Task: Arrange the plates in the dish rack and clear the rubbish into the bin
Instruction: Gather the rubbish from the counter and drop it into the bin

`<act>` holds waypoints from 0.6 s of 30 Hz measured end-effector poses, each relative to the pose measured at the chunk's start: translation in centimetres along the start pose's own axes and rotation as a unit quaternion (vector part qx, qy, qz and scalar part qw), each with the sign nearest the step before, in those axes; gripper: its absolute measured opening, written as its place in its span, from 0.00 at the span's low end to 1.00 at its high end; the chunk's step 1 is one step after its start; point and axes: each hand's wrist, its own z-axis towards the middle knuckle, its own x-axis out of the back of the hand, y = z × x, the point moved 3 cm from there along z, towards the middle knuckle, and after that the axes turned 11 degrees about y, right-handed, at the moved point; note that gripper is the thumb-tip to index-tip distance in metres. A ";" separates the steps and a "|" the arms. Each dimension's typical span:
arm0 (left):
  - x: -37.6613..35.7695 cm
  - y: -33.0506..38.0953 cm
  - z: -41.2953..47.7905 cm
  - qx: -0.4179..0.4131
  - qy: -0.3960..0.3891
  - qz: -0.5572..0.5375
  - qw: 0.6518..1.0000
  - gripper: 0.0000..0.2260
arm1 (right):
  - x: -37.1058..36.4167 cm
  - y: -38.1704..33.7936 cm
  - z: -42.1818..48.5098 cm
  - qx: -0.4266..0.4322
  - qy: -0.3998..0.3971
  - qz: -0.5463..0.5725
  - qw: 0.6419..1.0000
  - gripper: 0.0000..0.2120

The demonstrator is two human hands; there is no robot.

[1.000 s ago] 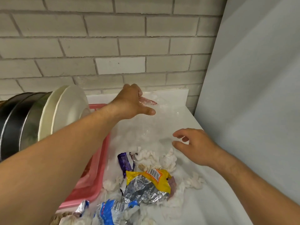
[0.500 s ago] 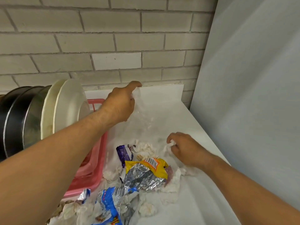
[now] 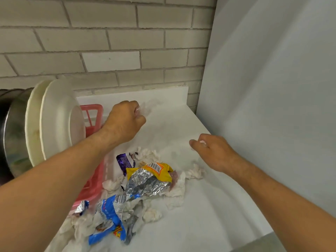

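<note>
A pile of rubbish lies on the white counter (image 3: 209, 215): a yellow and silver crisp packet (image 3: 151, 177), a purple wrapper (image 3: 123, 162), a blue packet (image 3: 111, 215) and several crumpled tissues (image 3: 195, 172). A thin clear plastic bag (image 3: 167, 135) is spread around the pile. My left hand (image 3: 127, 120) is a fist clenched on the bag's far edge. To the right of the pile, my right hand (image 3: 212, 151) pinches the bag's right edge, with a small white bit at the fingertips. White plates (image 3: 60, 117) and metal plates (image 3: 14, 133) stand upright in the pink dish rack (image 3: 91, 113).
A brick wall (image 3: 109, 42) runs along the back of the counter. A plain grey panel (image 3: 272, 88) closes off the right side. The dish rack borders the rubbish on the left. No bin is in view.
My left hand closed from open fingers into a fist on the plastic's far edge. My right hand dipped to the pile's edge, pinched, then drew away to the right.
</note>
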 end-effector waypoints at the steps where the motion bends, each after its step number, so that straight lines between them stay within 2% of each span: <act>1: -0.3 0.1 -0.3 -0.022 -0.021 0.001 1.000 0.09 | 0.0 0.5 -0.5 -0.008 -0.004 -0.029 1.000 0.17; 3: -0.6 0.0 -0.7 -0.031 -0.046 -0.009 0.998 0.01 | -0.2 1.6 -1.3 -0.006 -0.026 -0.076 0.997 0.15; 5: -0.6 0.2 -0.9 -0.003 -0.046 -0.061 0.997 0.06 | -0.5 2.7 -2.0 -0.003 -0.057 -0.094 0.994 0.08; 7: -0.7 0.2 -1.0 0.025 -0.027 -0.118 0.992 0.12 | -0.9 3.5 -2.6 0.021 -0.089 -0.117 0.989 0.16; 9: -0.8 0.3 -1.0 0.014 -0.006 -0.076 0.997 0.10 | -1.4 3.9 -3.2 0.035 -0.092 -0.109 0.989 0.20; 10: -0.9 0.3 -1.0 0.009 -0.014 -0.043 0.999 0.06 | -1.6 4.0 -3.5 0.036 -0.089 -0.096 0.991 0.18; 11: -1.1 0.3 -1.1 0.009 -0.031 -0.015 0.999 0.06 | -1.9 4.0 -3.8 0.032 -0.090 -0.089 0.991 0.17; 13: -1.4 0.3 -1.6 0.016 -0.069 0.004 0.997 0.20 | -2.6 4.3 -4.2 0.023 -0.116 -0.093 0.989 0.19; 15: -1.4 0.8 -2.1 -0.003 -0.068 -0.002 0.998 0.25 | -3.1 4.4 -4.4 0.029 -0.131 -0.107 0.985 0.17; 18: -1.2 1.3 -2.4 -0.011 -0.022 -0.021 0.999 0.18 | -3.1 4.1 -4.2 0.049 -0.127 -0.105 0.985 0.09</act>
